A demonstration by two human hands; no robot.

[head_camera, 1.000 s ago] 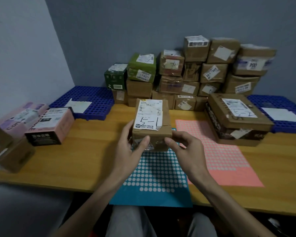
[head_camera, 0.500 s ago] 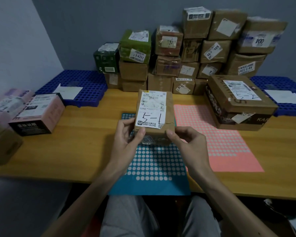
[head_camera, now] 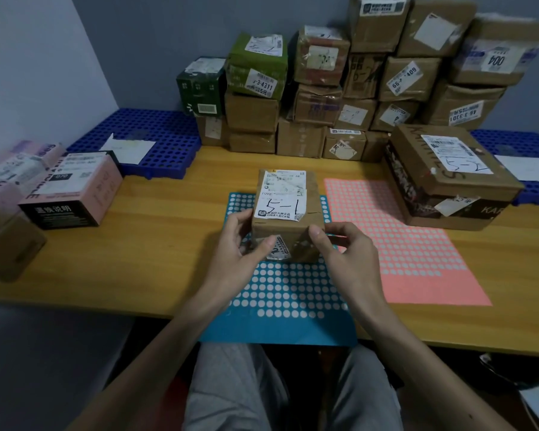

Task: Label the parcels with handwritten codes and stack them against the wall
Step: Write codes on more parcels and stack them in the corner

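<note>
Head view: closest in, a small brown parcel (head_camera: 285, 219) is gripped at its near end from both sides. The left hand (head_camera: 231, 262) is curled round the left corner, thumb laid across the near face. The right hand (head_camera: 349, 256) is clamped on the right corner, thumb set on the top edge. Whether the parcel is resting on the blue dotted sheet (head_camera: 280, 300) beneath it or is lifted just clear cannot be told. The sheet itself is laid over the near edge of the wooden table (head_camera: 168, 244), with a pink dotted sheet (head_camera: 417, 253) just beside it.

On the parcel's white label (head_camera: 282, 197) a handwritten "5-1" can be read, so the coding of this one is judged done and the stacking step is taken to be in hand.

Further back on the right, a flat box (head_camera: 448, 178) marked "5-2" is seen near the pile. Behind it, the stack (head_camera: 339, 88) of parcels is built up against the grey wall (head_camera: 168, 32), lower at its left end.

For the next move, the parcel would probably need to be carried forward over the table and set on a level spot, most likely at the lower left side, with care that nothing is knocked.
</note>
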